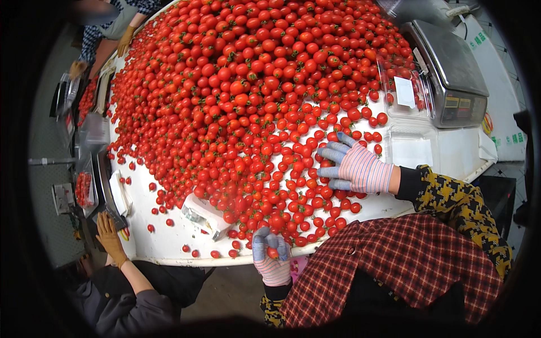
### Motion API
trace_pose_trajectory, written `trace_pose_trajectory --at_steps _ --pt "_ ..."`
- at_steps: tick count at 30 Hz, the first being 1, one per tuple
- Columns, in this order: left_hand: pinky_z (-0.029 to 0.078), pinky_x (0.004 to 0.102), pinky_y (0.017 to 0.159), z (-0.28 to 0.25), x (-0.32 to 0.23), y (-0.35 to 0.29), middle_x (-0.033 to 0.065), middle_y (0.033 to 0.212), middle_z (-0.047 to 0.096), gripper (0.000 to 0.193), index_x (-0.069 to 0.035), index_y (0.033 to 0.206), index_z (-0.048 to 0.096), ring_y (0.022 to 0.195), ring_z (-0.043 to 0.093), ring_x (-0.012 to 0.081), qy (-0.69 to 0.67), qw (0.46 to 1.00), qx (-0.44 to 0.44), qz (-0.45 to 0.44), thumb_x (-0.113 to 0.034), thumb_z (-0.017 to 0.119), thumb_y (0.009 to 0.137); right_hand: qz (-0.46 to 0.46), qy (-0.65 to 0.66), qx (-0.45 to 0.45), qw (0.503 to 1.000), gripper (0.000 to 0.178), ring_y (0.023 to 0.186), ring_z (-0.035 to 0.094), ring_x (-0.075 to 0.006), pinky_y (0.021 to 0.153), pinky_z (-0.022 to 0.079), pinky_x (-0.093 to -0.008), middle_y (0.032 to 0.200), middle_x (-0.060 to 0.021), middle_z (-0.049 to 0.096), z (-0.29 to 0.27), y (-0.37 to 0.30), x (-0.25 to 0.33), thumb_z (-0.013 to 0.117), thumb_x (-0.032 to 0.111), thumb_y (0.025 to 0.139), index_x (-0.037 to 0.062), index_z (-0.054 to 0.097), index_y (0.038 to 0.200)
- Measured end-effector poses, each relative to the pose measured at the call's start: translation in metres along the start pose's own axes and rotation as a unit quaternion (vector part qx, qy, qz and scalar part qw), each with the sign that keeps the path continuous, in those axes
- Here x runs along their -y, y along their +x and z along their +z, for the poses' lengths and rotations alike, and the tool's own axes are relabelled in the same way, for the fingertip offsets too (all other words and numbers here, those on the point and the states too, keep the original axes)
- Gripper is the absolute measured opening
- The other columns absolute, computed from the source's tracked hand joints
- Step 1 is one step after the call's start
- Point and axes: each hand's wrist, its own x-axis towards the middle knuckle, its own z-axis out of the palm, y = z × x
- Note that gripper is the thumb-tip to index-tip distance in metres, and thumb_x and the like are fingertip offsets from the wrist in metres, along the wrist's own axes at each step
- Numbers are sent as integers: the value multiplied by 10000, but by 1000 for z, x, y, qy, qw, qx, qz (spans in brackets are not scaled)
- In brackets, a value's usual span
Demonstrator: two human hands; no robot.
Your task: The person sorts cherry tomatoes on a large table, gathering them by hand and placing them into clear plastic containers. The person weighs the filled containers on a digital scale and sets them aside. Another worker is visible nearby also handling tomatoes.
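A large heap of red cherry tomatoes covers most of the white table. At the table's near edge, my left hand, in a striped glove with grey-blue fingers, is curled palm up around a cherry tomato. Whether more tomatoes lie in it cannot be seen. My right hand, gloved alike, reaches in from the right with fingers spread over the loose tomatoes at the heap's near side. Its fingertips touch or hover just above them; I cannot tell which. Nothing shows gripped in it.
A clear plastic box lies tilted left of my left hand. Further clear trays and a metal weighing scale stand at the right. Co-workers' gloved hands are at the left, near another scale and a packed tray.
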Motion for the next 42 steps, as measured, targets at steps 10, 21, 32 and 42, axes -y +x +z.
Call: trace_pose_trajectory --at_steps 10,21,32,42 --pt "314 245 467 -90 22 -47 -32 651 411 175 -99 972 581 531 382 97 -8 903 -374 209 -236 477 945 -5 62 -60 996 398 1212 469 -368 1021 371 -464 1339 -198 471 -5 -10 19 610 233 841 66 571 1200" --pt "410 371 983 -277 115 -123 259 1251 556 489 19 1274 527 1116 553 367 501 619 -605 0 -248 580 867 -10 81 -53 995 442 1233 453 -388 1025 380 -458 1345 -199 471 2 -36 21 652 252 812 56 582 1201" --pt "376 516 960 -53 39 4 205 1172 548 479 -12 1183 563 1128 470 437 733 503 -52 456 -243 656 774 -142 -73 66 985 623 1320 354 -366 1107 187 -588 1412 -138 391 47 -28 39 638 464 770 174 473 1295" --pt "204 558 1085 -12 9 84 189 1439 351 484 -177 1282 539 1324 286 446 891 317 -93 310 -379 591 846 14 -66 -86 994 613 1340 319 -356 1117 196 -535 1432 -136 372 49 23 25 582 420 843 158 427 1374"
